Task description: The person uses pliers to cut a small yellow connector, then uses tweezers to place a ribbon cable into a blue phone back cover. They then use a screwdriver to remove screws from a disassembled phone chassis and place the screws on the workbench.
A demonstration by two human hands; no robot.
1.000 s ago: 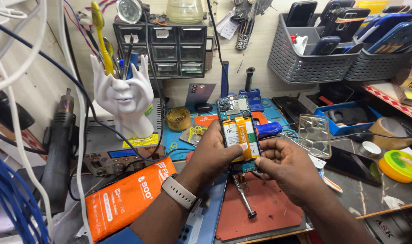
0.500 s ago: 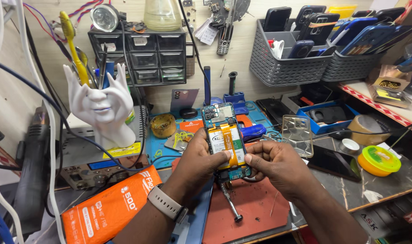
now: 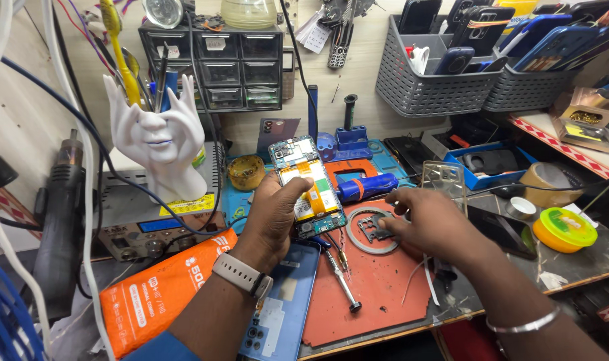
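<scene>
My left hand (image 3: pixel 274 217) grips an opened phone (image 3: pixel 308 184) with its back off, showing the circuit board, an orange flex strip and a battery. It holds the phone tilted above the red work mat (image 3: pixel 378 294). My right hand (image 3: pixel 428 224) has left the phone and reaches down to the mat, its fingertips on a small dark metal cover plate (image 3: pixel 371 229) lying inside a grey ring (image 3: pixel 352 242). A screwdriver (image 3: pixel 341 284) lies on the mat just below the phone.
A blue phone back cover (image 3: pixel 284 314) and an orange packet (image 3: pixel 157 297) lie at the front left. A white face-shaped tool holder (image 3: pixel 157 144), a heat gun (image 3: pixel 60 220), a clear phone case (image 3: pixel 445 180), tape rolls (image 3: pixel 564 229) and grey baskets (image 3: pixel 431 93) of phones surround the mat.
My right hand let go of the phone and moved right and down to the small plate on the mat. My left hand still holds the phone.
</scene>
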